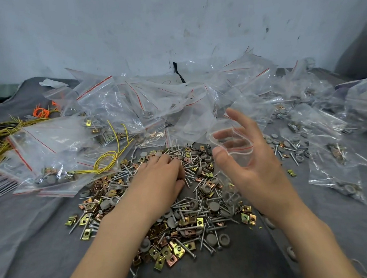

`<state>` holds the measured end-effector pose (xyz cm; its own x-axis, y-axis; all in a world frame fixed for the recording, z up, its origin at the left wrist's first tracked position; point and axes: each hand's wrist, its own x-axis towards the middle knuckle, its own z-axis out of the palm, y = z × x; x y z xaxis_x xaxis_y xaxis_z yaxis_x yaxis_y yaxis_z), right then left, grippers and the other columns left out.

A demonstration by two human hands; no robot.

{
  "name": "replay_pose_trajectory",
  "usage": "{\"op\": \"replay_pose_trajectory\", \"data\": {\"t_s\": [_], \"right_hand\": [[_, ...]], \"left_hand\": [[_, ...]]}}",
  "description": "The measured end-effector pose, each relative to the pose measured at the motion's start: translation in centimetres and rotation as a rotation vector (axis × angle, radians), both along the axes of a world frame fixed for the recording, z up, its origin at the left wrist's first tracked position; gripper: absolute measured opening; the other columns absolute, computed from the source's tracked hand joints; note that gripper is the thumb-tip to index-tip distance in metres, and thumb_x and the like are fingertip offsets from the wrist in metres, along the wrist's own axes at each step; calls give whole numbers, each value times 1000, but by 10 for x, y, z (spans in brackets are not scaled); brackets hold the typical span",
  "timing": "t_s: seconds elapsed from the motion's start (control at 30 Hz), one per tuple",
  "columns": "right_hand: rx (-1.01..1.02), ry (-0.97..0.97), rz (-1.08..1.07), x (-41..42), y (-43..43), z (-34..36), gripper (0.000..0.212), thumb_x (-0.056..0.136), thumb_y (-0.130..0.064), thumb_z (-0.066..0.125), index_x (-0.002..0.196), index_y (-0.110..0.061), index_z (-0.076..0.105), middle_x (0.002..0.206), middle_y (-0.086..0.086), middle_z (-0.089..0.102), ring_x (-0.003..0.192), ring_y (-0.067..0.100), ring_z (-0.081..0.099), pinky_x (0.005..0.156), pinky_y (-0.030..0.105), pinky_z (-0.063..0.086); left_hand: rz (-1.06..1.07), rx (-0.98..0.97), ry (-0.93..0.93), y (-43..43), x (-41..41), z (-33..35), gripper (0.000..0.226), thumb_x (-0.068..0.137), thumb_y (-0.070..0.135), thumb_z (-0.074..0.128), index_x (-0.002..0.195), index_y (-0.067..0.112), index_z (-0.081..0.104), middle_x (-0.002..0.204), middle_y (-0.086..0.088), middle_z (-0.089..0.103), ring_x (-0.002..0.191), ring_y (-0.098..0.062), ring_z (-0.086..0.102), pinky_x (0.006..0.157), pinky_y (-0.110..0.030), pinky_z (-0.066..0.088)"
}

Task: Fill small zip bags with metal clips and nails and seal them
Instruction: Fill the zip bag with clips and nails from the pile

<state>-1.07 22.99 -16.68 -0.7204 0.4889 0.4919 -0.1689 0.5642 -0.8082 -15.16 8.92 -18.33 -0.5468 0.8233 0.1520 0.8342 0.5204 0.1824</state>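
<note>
Right hand holds open zip bag, left hand down in the hardware pile.

Right hand (248, 163) raised over the pile, thumb and fingers clamped on the mouth of a small clear zip bag (232, 146) with red seal line, mouth held open, bag hanging down with some pieces showing inside. Left hand (160, 176) palm-down on the heap, fingers curled together into the nails (193, 226); cannot tell what it grips. Gold and copper metal clips (170, 255) and grey round caps (213, 206) mixed in the same heap on the grey cloth-covered surface (31, 226). Filled bags (47, 151) stacked left, more bags (339, 167) right, empty bags (137, 96) piled behind. Yellow wire (107, 161) lies across left bags.
</note>
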Motion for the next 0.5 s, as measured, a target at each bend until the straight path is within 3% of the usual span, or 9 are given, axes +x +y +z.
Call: {"op": "replay_pose_trajectory", "data": {"t_s": [0.1, 0.23, 0.37, 0.5], "right_hand": [[-1, 4, -1, 0, 0, 0, 60, 91, -32, 66, 146, -34, 41, 112, -15, 65, 105, -5, 60, 82, 0, 41], [-11, -1, 6, 0, 0, 0, 60, 93, -32, 68, 146, -36, 41, 112, -16, 65, 105, -4, 61, 81, 1, 41], [-5, -6, 0, 0, 0, 1, 61, 91, -35, 66, 146, -36, 40, 113, -15, 65, 106, -5, 60, 81, 0, 41], [8, -9, -3, 0, 0, 0, 60, 94, -30, 68, 147, -34, 40, 114, -14, 65, 107, -4, 60, 82, 1, 41]], "left_hand": [[-16, 132, -122, -1, 0, 1, 6, 94, 33, 58, 94, 35, 52, 98, 17, 50, 102, -10, 50, 91, -30, 43], [24, 476, -410, -1, 1, 12, 11, 92, 28, 64, 88, 34, 56, 79, 15, 66, 74, 1, 62, 63, -12, 46], [-20, 766, -727, 1, 4, 27, 7, 95, 19, 63, 96, 24, 68, 75, 12, 71, 66, 1, 62, 61, -11, 47], [7, 898, -1022, 1, 5, 33, 13, 98, 18, 58, 100, 20, 71, 76, 8, 69, 69, -5, 61, 63, -20, 49]]}}
